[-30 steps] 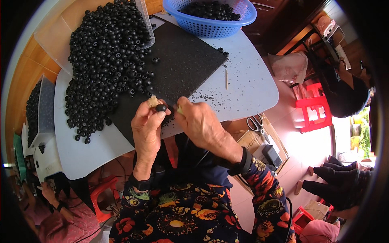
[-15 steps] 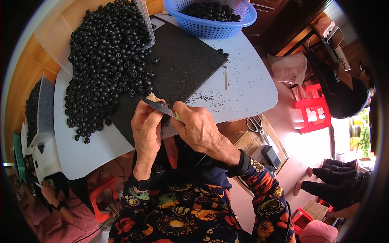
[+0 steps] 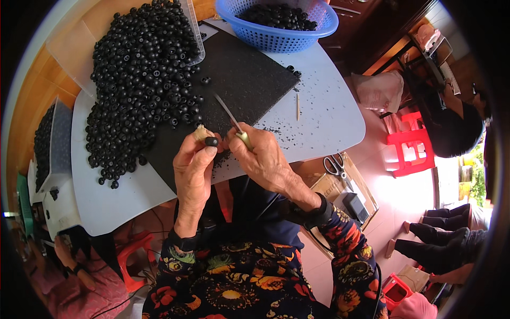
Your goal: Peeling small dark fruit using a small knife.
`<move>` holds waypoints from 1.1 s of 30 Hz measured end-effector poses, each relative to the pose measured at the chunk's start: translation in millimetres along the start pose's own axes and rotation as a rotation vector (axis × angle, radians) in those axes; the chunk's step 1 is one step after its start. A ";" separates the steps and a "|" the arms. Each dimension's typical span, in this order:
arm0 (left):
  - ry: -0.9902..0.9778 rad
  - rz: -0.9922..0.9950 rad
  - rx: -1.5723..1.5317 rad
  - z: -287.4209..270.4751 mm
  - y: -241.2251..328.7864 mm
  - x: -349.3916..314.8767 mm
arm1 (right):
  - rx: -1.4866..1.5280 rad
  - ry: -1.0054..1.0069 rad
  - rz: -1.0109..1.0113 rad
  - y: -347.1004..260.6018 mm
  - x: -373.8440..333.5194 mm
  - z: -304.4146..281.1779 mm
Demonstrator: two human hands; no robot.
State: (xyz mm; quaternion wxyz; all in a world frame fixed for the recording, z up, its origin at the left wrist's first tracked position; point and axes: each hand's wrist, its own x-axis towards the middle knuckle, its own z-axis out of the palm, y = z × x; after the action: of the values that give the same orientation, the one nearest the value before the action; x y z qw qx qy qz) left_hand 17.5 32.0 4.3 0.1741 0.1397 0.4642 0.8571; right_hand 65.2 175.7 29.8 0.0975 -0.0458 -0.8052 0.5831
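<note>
My left hand [image 3: 191, 169] pinches a small black round part [image 3: 211, 141] between thumb and fingers. A pale wrap [image 3: 201, 133] shows at a fingertip of that hand. My right hand [image 3: 261, 159] is closed around the pale green handle of a knife [image 3: 229, 114]. The blade points up and to the left, apart from the black part. Both hands are over the near edge of a dark mat [image 3: 247, 72]. Left of the mat lies a large heap of black round parts [image 3: 141, 85], spilling from a clear plastic bin [image 3: 69, 61].
A blue basket [image 3: 281, 41] of black pieces stands at the far edge of the pale table [image 3: 334, 101]. Dark shavings and a thin pale stick [image 3: 298, 107] lie right of the mat. Scissors [image 3: 335, 165] rest on a cardboard box [image 3: 321, 186]. Other people sit at both sides.
The knife has lifted off the black part and swung to the right, its tip now pointing up over the mat. My right hand has moved slightly right; the left still holds the part.
</note>
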 end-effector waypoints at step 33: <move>-0.033 -0.034 -0.025 -5.7 -4.5 6.3 | -0.497 -0.032 -0.201 6.7 116.4 -6.2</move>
State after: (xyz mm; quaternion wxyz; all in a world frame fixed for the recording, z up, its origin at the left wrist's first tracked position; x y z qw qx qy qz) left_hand 10.3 32.7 -2.0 0.1980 0.1436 0.4529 0.8574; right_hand -47.6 205.4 37.4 0.1282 0.0212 -0.9257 0.3554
